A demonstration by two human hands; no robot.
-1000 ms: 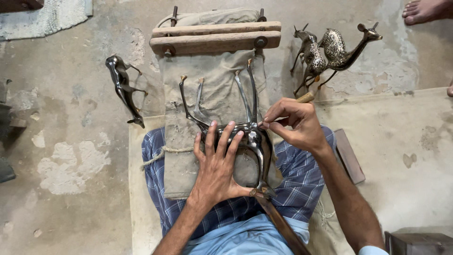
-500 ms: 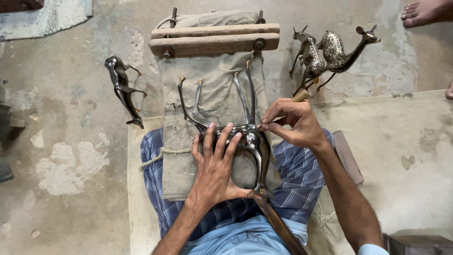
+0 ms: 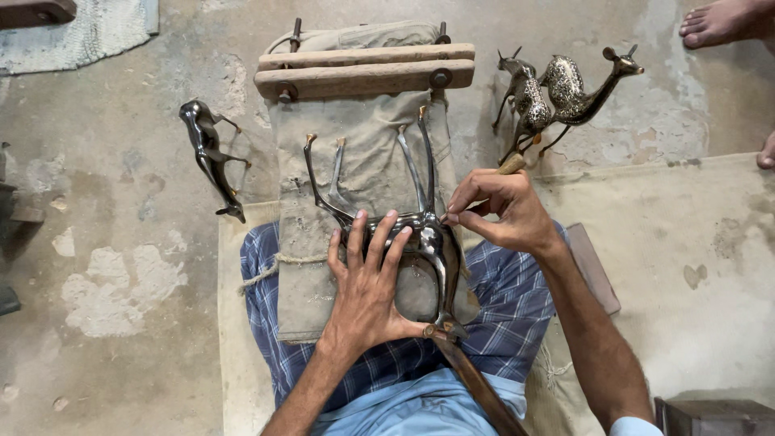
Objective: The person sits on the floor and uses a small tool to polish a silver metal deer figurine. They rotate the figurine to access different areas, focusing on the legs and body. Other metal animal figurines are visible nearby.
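A shiny metal deer figurine lies on its side on a khaki cloth over my lap, legs pointing away from me. My left hand presses flat on its body with fingers spread. My right hand grips a small tool with a wooden handle, its tip against the figurine near the legs. A dark strap runs from the figurine's head toward me.
A wooden clamp holds the cloth's far end. A dark metal deer figurine lies on the floor at left; two patterned deer figurines stand at right. Another person's bare foot is top right. A dark slab lies by my right knee.
My left hand's fingers shifted slightly on the figurine and my right hand nudged the tool a little; otherwise the same.
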